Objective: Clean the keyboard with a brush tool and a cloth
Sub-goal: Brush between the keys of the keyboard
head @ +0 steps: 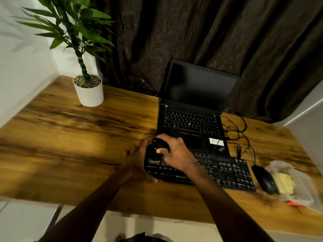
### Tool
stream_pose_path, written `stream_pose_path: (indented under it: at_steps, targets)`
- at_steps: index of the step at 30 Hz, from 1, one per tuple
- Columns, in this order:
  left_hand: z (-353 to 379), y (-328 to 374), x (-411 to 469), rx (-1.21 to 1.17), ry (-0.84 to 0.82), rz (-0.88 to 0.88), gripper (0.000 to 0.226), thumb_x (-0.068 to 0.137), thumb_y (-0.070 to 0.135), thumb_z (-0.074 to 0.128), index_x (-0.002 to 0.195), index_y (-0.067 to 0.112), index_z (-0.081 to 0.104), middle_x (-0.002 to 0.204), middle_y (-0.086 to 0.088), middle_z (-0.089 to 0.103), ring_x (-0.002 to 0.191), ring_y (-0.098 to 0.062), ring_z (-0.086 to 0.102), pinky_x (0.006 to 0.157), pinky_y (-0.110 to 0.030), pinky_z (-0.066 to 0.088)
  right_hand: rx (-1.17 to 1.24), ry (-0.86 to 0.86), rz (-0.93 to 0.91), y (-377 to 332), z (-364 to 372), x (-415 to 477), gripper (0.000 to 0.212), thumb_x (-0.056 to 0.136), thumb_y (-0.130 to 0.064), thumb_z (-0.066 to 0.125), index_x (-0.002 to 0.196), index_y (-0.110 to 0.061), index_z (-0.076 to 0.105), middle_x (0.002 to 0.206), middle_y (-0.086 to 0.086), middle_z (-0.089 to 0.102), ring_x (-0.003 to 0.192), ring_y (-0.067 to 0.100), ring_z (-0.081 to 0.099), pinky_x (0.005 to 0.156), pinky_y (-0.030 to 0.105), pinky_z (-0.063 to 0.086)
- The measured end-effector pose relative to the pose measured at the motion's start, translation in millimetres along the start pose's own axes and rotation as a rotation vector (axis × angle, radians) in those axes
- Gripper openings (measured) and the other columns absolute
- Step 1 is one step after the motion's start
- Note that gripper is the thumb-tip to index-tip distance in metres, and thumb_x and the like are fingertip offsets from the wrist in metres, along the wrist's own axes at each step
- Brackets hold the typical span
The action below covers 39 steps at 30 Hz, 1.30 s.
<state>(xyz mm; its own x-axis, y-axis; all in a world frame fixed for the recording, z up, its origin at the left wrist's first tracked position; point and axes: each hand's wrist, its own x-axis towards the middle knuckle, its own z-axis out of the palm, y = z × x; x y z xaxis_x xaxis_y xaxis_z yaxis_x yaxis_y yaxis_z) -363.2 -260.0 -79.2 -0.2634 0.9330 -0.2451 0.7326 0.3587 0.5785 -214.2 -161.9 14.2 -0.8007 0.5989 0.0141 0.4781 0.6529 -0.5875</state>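
Note:
A black keyboard lies on the wooden desk, in front of an open laptop. My right hand grips a black brush tool and holds it down on the keyboard's left end. My left hand holds the keyboard's left edge, thumb curled under the front corner. A clear bag with a yellow cloth inside lies at the right of the desk.
The open black laptop stands behind the keyboard. A black mouse sits right of the keyboard, with tangled cables behind it. A potted plant stands at the back left. Dark curtains hang behind the desk.

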Motion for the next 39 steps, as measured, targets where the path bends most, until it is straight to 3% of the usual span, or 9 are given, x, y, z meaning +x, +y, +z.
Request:
stream_pose_path:
  at_steps: [4, 8, 11, 17, 23, 27, 30, 36, 39]
  targets:
    - [-11.1, 8.1, -8.9, -0.004, 0.032, 0.061, 0.163, 0.035, 0.071, 0.085, 0.146, 0.04, -0.03, 0.158, 0.02, 0.022, 0.141, -0.027, 0.023, 0.109, -0.052, 0.018, -0.083, 0.013, 0.034, 9.2, -11.5, -4.5, 0.043, 0.092, -0.018, 0.067, 0.13, -0.033, 0.052, 0.105, -0.006, 0.061, 0.094, 0.013, 0.063, 0.079, 0.032, 0.058]
    - [-13.2, 6.9, -9.4, -0.069, 0.017, 0.047, 0.163, 0.032, 0.07, 0.084, 0.146, 0.043, -0.029, 0.159, 0.013, 0.026, 0.143, -0.029, 0.021, 0.113, -0.055, 0.019, -0.051, 0.021, 0.001, -0.3, -4.0, -4.0, 0.041, 0.09, -0.02, 0.068, 0.128, -0.029, 0.055, 0.108, 0.003, 0.067, 0.096, 0.017, 0.066, 0.081, 0.037, 0.06]
    - [-15.1, 11.7, -10.3, -0.029, -0.004, 0.011, 0.164, 0.04, 0.063, 0.09, 0.15, 0.032, -0.028, 0.161, 0.002, 0.024, 0.145, -0.029, 0.017, 0.114, -0.055, 0.014, -0.004, -0.004, -0.019, -6.0, 2.3, -2.0, 0.039, 0.09, -0.02, 0.068, 0.125, -0.03, 0.056, 0.108, 0.002, 0.067, 0.097, 0.017, 0.065, 0.082, 0.038, 0.059]
    - [-11.8, 4.6, -10.6, -0.087, 0.002, 0.072, 0.162, 0.031, 0.072, 0.081, 0.142, 0.045, -0.033, 0.158, 0.018, 0.025, 0.14, -0.029, 0.023, 0.11, -0.059, 0.022, -0.131, -0.044, -0.031, 5.3, -9.6, -6.9, 0.043, 0.089, -0.017, 0.068, 0.127, -0.03, 0.054, 0.108, 0.001, 0.068, 0.097, 0.018, 0.065, 0.079, 0.041, 0.06]
    - [-9.3, 4.4, -7.3, -0.057, -0.003, 0.027, 0.163, 0.033, 0.07, 0.082, 0.145, 0.039, -0.032, 0.156, 0.001, 0.033, 0.142, -0.028, 0.019, 0.112, -0.057, 0.018, -0.014, 0.003, -0.029, -8.2, 7.1, -3.7, 0.042, 0.09, -0.022, 0.067, 0.127, -0.034, 0.053, 0.112, 0.0, 0.066, 0.103, 0.018, 0.063, 0.085, 0.041, 0.058]
    - [-10.6, 5.9, -9.5, -0.024, 0.028, 0.051, 0.16, 0.038, 0.065, 0.087, 0.149, 0.038, -0.026, 0.155, 0.014, 0.032, 0.139, -0.025, 0.024, 0.105, -0.049, 0.019, -0.067, -0.036, -0.011, 2.9, -4.3, -4.6, 0.042, 0.089, -0.017, 0.069, 0.125, -0.033, 0.055, 0.109, -0.001, 0.068, 0.098, 0.016, 0.065, 0.081, 0.041, 0.06]
    - [-8.4, 3.0, -8.2, -0.044, 0.043, 0.076, 0.162, 0.036, 0.068, 0.086, 0.141, 0.046, -0.035, 0.155, 0.022, 0.028, 0.137, -0.023, 0.026, 0.102, -0.046, 0.017, -0.127, -0.043, 0.003, 7.4, -14.1, -5.1, 0.044, 0.088, -0.015, 0.07, 0.124, -0.036, 0.055, 0.104, -0.002, 0.069, 0.094, 0.015, 0.066, 0.079, 0.04, 0.06]
    - [-13.2, 12.5, -13.2, -0.012, 0.004, 0.031, 0.16, 0.044, 0.059, 0.09, 0.151, 0.032, -0.026, 0.157, 0.008, 0.03, 0.143, -0.026, 0.02, 0.113, -0.054, 0.016, 0.01, 0.027, 0.014, -1.7, 1.7, -7.0, 0.039, 0.089, -0.019, 0.07, 0.121, -0.036, 0.056, 0.103, -0.001, 0.068, 0.093, 0.016, 0.066, 0.077, 0.039, 0.061]
    - [-12.2, 10.2, -10.1, 0.002, 0.006, 0.039, 0.161, 0.041, 0.065, 0.089, 0.149, 0.037, -0.027, 0.158, 0.018, 0.023, 0.142, -0.027, 0.021, 0.111, -0.052, 0.017, -0.031, 0.02, 0.038, 4.7, -4.3, -11.3, 0.041, 0.089, -0.018, 0.07, 0.126, -0.032, 0.056, 0.107, -0.003, 0.066, 0.095, 0.013, 0.064, 0.081, 0.038, 0.06]
